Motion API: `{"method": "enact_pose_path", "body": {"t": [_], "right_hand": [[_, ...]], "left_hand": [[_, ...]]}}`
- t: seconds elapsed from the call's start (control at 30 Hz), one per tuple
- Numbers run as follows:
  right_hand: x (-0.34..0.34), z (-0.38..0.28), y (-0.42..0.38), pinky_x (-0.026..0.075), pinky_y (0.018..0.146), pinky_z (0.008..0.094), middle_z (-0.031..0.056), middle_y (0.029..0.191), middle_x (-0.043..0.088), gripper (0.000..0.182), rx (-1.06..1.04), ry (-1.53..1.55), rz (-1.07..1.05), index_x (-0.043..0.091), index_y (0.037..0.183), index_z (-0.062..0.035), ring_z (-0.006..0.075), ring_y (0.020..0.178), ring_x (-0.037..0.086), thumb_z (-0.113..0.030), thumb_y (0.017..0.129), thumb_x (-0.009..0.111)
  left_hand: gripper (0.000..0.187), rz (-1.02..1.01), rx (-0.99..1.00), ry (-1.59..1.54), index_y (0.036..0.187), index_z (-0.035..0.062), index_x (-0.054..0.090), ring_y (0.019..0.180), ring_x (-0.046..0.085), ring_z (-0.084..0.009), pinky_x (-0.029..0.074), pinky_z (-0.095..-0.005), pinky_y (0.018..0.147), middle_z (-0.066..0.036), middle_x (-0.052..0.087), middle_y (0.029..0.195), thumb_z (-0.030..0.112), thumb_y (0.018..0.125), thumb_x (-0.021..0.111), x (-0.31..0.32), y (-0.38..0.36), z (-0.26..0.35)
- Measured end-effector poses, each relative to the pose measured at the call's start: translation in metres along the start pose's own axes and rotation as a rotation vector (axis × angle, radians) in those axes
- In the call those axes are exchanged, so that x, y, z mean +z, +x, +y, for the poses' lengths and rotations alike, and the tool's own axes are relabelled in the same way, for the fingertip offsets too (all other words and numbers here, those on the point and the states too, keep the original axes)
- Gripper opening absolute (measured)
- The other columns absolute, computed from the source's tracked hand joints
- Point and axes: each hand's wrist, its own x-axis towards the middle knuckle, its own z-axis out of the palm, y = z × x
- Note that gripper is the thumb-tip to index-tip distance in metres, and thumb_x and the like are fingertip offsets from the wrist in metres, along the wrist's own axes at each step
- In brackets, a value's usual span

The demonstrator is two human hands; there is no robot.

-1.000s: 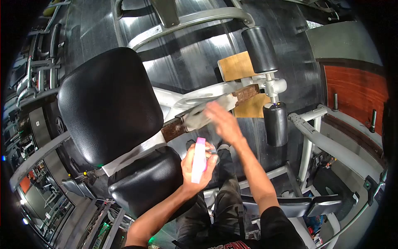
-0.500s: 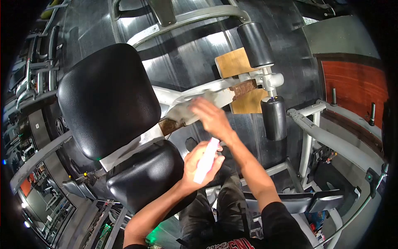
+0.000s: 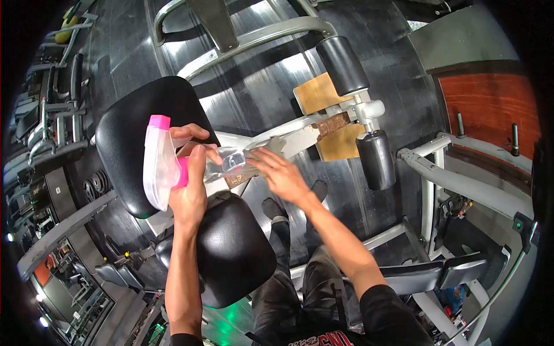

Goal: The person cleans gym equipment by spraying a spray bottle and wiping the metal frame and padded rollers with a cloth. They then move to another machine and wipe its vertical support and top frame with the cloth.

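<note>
While the head camera looks down over a gym machine, the left hand [image 3: 189, 193] is closed around a clear spray bottle [image 3: 158, 164] with a pink cap and pink trigger, held raised in front of the black backrest pad [image 3: 135, 144]. The bottle's head points up and left; its body overlaps the backrest's right edge in the view. The right hand [image 3: 280, 176] lies flat, fingers spread, pressing a pale cloth [image 3: 231, 164] against the white frame bar [image 3: 288, 138] of the machine. The cloth sits between the two hands, just beside the left thumb, and covers the bar where it meets the backrest's lower right edge. Whether the cloth is pinched or only pressed cannot be told.

Below the hands, the black seat pad [image 3: 234, 251] fills the space down to the person's dark trousers [image 3: 311, 288]; its upper edge lies close under the left wrist. To the right of the right hand, the frame bar runs up to two black roller pads [image 3: 376, 158], with tan wooden boards [image 3: 314, 92] behind them. Open dark floor [image 3: 346, 190] shows between the right forearm and the lower roller. A grey curved handle bar [image 3: 254, 32] crosses the top, well apart from both hands.
</note>
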Motion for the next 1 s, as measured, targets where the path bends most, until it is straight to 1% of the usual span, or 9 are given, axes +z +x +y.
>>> {"method": "enact_pose_path", "body": {"t": [0.03,0.1,0.23,0.37,0.5,0.63,0.77,0.93,1.0], "right_hand": [[-0.006,0.019,-0.003,0.042,0.112,0.0396,0.0094,0.137,0.057,0.06,0.004,-0.037,-0.046,0.059,0.132,-0.0189,0.0294,0.133,0.049,0.005,0.077,0.059],[-0.008,0.067,-0.014,0.041,0.112,0.0396,0.013,0.137,0.057,0.058,0.057,-0.076,0.167,0.061,0.129,-0.0148,0.03,0.133,0.049,0.009,0.076,0.059],[-0.005,0.137,-0.019,0.04,0.11,0.043,0.018,0.136,0.057,0.03,0.465,-0.051,0.426,0.06,0.127,-0.0052,0.0374,0.131,0.05,-0.013,0.098,0.052],[0.008,0.065,-0.007,0.041,0.109,0.0445,0.0184,0.136,0.057,0.036,0.417,-0.068,0.308,0.059,0.131,-0.0072,0.0383,0.132,0.048,-0.012,0.096,0.054],[0.018,-0.01,-0.013,0.043,0.109,0.0437,0.0125,0.136,0.059,0.048,0.117,-0.022,0.143,0.061,0.129,-0.0145,0.0347,0.132,0.05,-0.003,0.083,0.061],[0.004,0.038,-0.011,0.044,0.109,0.0406,0.0109,0.136,0.059,0.045,0.064,-0.069,0.097,0.062,0.128,-0.0148,0.032,0.132,0.05,-0.001,0.085,0.061],[0.009,0.116,-0.012,0.042,0.107,0.0438,0.0176,0.132,0.06,0.032,0.326,-0.11,0.437,0.061,0.126,-0.0054,0.0357,0.129,0.052,-0.012,0.095,0.058],[0.016,0.043,-0.002,0.041,0.107,0.0459,0.0178,0.131,0.06,0.032,0.356,-0.021,0.363,0.061,0.125,-0.0072,0.0375,0.129,0.051,-0.009,0.093,0.057],[0.031,0.012,-0.012,0.039,0.112,0.0447,0.0128,0.136,0.058,0.049,0.219,-0.016,0.232,0.062,0.127,-0.0111,0.034,0.135,0.046,0.0,0.079,0.06]], "left_hand": [[0.029,-0.005,0.009,-0.001,0.121,-0.0012,0.045,0.069,0.064,-0.0189,0.056,-0.0402,0.082,-0.02,0.057,0.107,0.007,0.096,0.055,-0.003,0.001,-0.005],[0.029,-0.023,0.01,-0.073,0.121,-0.0012,0.046,0.068,0.064,-0.0198,0.056,-0.0409,0.08,-0.02,0.056,0.107,0.005,0.094,0.055,-0.007,0.003,-0.016],[0.032,0.078,0.019,-0.1,0.122,-0.0015,0.046,0.066,0.064,-0.021,0.057,-0.0411,0.078,-0.02,0.057,0.107,0.001,0.092,0.053,-0.002,0.002,-0.021],[0.03,0.053,0.011,-0.043,0.122,-0.0025,0.046,0.066,0.065,-0.0215,0.057,-0.0417,0.078,-0.02,0.057,0.107,-0.003,0.091,0.049,0.002,0.004,-0.02],[0.031,0.079,0.0,-0.069,0.123,-0.0028,0.046,0.066,0.065,-0.0216,0.057,-0.0416,0.078,-0.02,0.057,0.107,-0.002,0.092,0.049,0.004,0.008,-0.026],[0.031,0.094,0.005,-0.065,0.125,-0.0035,0.046,0.066,0.065,-0.0206,0.056,-0.0411,0.077,-0.02,0.058,0.108,-0.001,0.094,0.05,0.007,0.008,-0.028],[0.03,0.084,-0.008,-0.038,0.124,-0.0039,0.047,0.067,0.065,-0.0201,0.055,-0.0395,0.077,-0.019,0.058,0.108,0.0,0.095,0.05,0.011,0.009,-0.025],[0.029,0.09,-0.046,-0.012,0.124,-0.0041,0.047,0.068,0.065,-0.0204,0.052,-0.0364,0.076,-0.019,0.058,0.108,0.001,0.095,0.051,0.014,0.012,-0.029],[0.029,0.073,-0.047,-0.03,0.124,-0.0041,0.047,0.068,0.065,-0.0199,0.052,-0.0353,0.075,-0.018,0.058,0.108,0.002,0.095,0.052,0.014,0.011,-0.031]]}}
